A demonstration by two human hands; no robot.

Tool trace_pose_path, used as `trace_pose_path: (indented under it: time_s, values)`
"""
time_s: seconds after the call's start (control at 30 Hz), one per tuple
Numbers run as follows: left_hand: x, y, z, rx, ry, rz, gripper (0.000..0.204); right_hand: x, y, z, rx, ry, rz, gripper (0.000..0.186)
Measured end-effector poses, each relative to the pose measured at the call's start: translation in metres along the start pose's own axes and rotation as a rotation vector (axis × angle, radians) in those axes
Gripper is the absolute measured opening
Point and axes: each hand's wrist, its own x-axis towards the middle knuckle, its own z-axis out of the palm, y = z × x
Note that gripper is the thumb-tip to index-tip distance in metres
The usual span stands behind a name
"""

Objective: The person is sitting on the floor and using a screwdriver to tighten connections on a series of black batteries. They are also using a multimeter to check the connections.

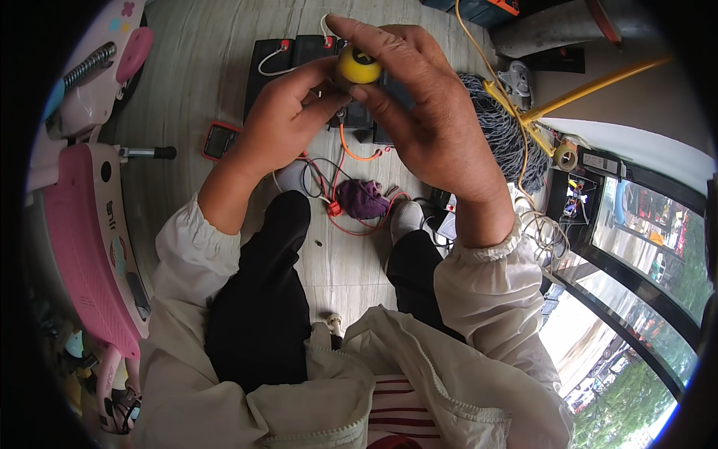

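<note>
A tool handle with a rounded yellow end [360, 69] and a dark mark on its top stands between the two hands, pointing up toward the camera; the rest of it is hidden below. The left hand [288, 120] has its thumb and forefinger closed on the handle's left side. The right hand [434, 108] grips it between thumb and forefinger, the thumb tip at the lower edge and the long forefinger stretched out across the far side. Both forearms wear pale sleeves with gathered cuffs. Under the hands, black batteries [258, 84] sit on the tiled floor [183, 71], carrying red terminal covers and white cables [277, 72]; an orange cable [356, 153] curves out from their near side. To the left of these lies a red-rimmed multimeter [221, 140]. Nearer the person, between the two shoes, a crumpled purple cloth [363, 200] rests among red and black leads, with a red clip [333, 209] just beside it. At right, a mop head of grey strands [497, 123] lies spread beneath a yellow pole [598, 88], near a roll of tape [566, 156] and a loosely coiled pale cord [550, 238]. A pink-and-white scooter [86, 224] fills the left edge, and glass panels [651, 232] run along the right.
</note>
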Motion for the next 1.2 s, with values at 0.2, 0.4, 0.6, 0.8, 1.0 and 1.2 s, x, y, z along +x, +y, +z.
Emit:
trace_pose_path:
  time_s: [0.2, 0.4, 0.6, 0.8, 1.0, 1.2]
  values:
    - [-0.002, 0.003, 0.003, 0.111, 0.039, 0.045, 0.041, -0.001, -0.01, -0.001, -0.069, -0.036, 0.013, 0.057]
    - [-0.001, 0.006, 0.003, 0.089, -0.03, 0.08, 0.043, 0.001, -0.008, -0.005, -0.029, -0.059, 0.035, 0.053]
    - [0.0, -0.001, 0.003, -0.005, 0.005, 0.038, 0.043, 0.002, -0.004, -0.003, 0.003, -0.017, -0.038, 0.047]
    - [-0.001, -0.003, 0.001, 0.086, 0.015, 0.081, 0.042, 0.001, -0.01, -0.003, -0.037, -0.03, 0.007, 0.047]
    - [-0.002, 0.0, 0.0, -0.002, -0.02, 0.001, 0.039, 0.004, -0.007, -0.005, 0.002, -0.043, -0.011, 0.051]
    - [-0.001, 0.001, 0.0, 0.106, 0.002, 0.078, 0.036, 0.0, -0.009, -0.002, 0.021, -0.025, -0.003, 0.051]
